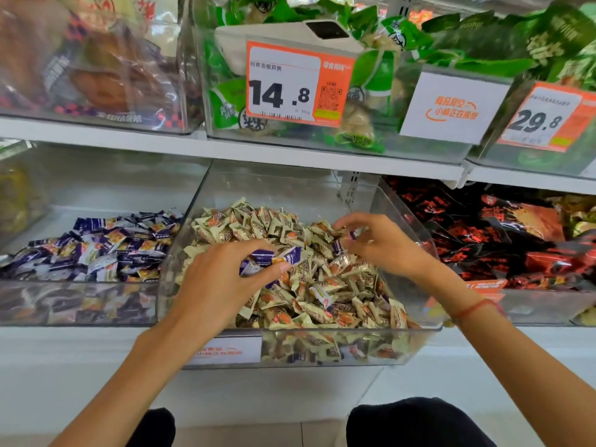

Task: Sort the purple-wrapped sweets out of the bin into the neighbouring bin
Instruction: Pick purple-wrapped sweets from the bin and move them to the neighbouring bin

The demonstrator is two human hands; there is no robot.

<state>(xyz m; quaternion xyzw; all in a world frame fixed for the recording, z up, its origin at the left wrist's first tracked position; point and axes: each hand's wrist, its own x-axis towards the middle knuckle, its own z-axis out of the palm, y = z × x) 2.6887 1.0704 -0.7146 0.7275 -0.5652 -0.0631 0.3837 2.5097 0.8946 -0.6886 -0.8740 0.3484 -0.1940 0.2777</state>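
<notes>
Your left hand [222, 279] is curled over the middle clear plastic bin [416, 240], its fingers and thumb closed round a small bunch of purple-and-white wrapped sweets [274, 257] that stick out past the fingertips. Your right hand [377, 240] sits further back and to the right of it in the same bin, fingers bent down into the heap, pinching another small purple-wrapped sweet [346, 241] between thumb and fingertips. A thin red string bracelet [477, 307] circles that wrist.

Under and around both hands lies the pile of cream-wrapped sweets with orange print [322, 295], filling the bin from its front wall to well behind your right hand. One white-wrapped sweet with red markings [321, 293] lies on the heap between your two wrists.

Just to the left of your left hand, wall against wall with the middle bin, stands the neighbouring clear bin [80, 304], holding a layer of purple-wrapped sweets [96, 246]. To the right of your right hand, a third bin is packed with red and black snack packets [483, 227].

Above your hands, beyond the white shelf edge [258, 153], an orange and white price tag reading 14.8 [290, 85] hangs on a bin of green packets [380, 75].
</notes>
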